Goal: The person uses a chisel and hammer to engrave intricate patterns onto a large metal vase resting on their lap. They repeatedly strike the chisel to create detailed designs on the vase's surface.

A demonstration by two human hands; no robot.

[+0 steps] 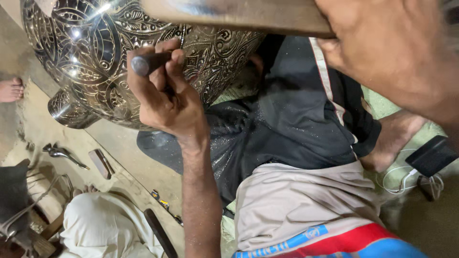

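My left hand [165,98] is closed tight around a short metal chisel [149,62], thumb and fingers wrapped about its shaft, the blunt round end pointing back toward me and to the left. The working tip is hidden behind my fingers, but it seems to be pressed against the big engraved metal vessel [95,52], which lies just past the hand, up and to the left, its bright patterned wall curving away and its narrow neck [69,112] pointing down toward the floor [124,148]. So the chisel's long axis runs from its struck end near me across into the vessel's surface, and the vessel sits right in front of my knuckles, touching or all but touching. My right hand [397,52] is high at the top right, gripping a wooden handle [239,14] that stretches leftward over the vessel; I cannot see its head, so I take it for a mallet without being sure. The left hand is the one at the metal, the right well above it. The vessel rests over my lap, on dark cloth [287,124] dusted with fine shavings. On the floor to the left lie a small metal tool [60,153] and a flat block [100,163]; someone's bare foot [10,90] shows at the far left edge, and a person in pale clothes [103,224] sits lower left. A dark phone [432,155] with a white cable lies at the right.
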